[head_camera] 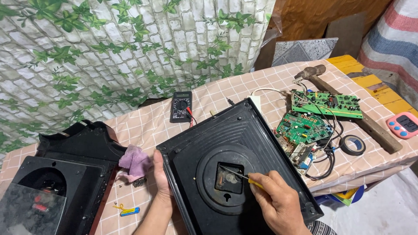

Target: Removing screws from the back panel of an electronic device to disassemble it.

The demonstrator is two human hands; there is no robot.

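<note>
Black housing [237,148] apparently rests on checked tablecloth [226,89] before leafy brick-print backdrop [130,48].

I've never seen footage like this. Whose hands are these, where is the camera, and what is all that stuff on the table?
There is no machine here: the camera sits on a person's head and looks down at their own bare hands. The left hand steadies a black panel. The right hand holds a thin screwdriver whose tip reaches into the panel's square opening. On the checked tablecloth lie a multimeter, green circuit boards, black tape, a hammer, a pink timer and a purple cloth.
</note>
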